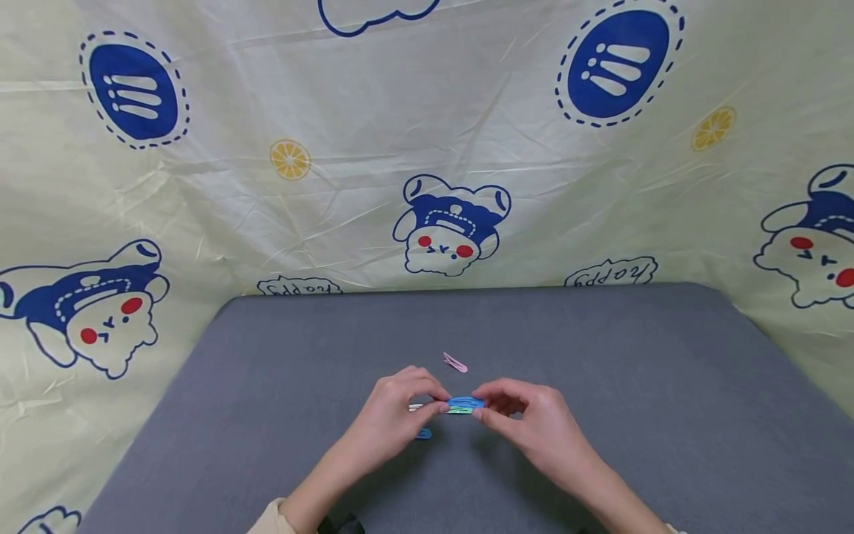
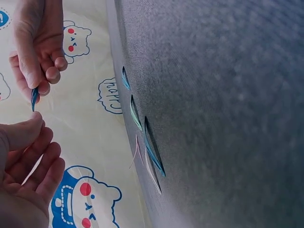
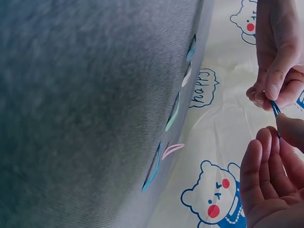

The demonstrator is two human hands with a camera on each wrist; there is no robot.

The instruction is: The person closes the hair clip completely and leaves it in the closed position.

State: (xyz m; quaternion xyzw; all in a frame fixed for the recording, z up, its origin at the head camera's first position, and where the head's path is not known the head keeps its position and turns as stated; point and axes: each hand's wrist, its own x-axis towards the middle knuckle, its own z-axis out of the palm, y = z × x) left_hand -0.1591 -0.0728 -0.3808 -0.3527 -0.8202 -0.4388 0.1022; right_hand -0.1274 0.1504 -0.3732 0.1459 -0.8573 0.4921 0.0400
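Note:
A blue snap hair clip (image 1: 465, 402) spans the gap between the two hands, raised off the table in both wrist views. My left hand (image 1: 402, 406) pinches one end between thumb and fingertips. The other end is pinched by my right hand (image 1: 527, 415). In the left wrist view the held clip (image 2: 34, 99) appears edge-on. Below it on the table lie a green clip (image 1: 460, 410), a white clip (image 1: 415, 407) partly covered by the left hand, and another blue clip (image 1: 424, 434). A pink clip (image 1: 456, 363) with its arms sprung apart lies farther back.
The grey cloth-covered table (image 1: 600, 348) stretches to both sides of the hands. A second loose blue clip (image 3: 191, 49) shows on it in the right wrist view. Behind the table hangs a pale printed curtain (image 1: 373, 104).

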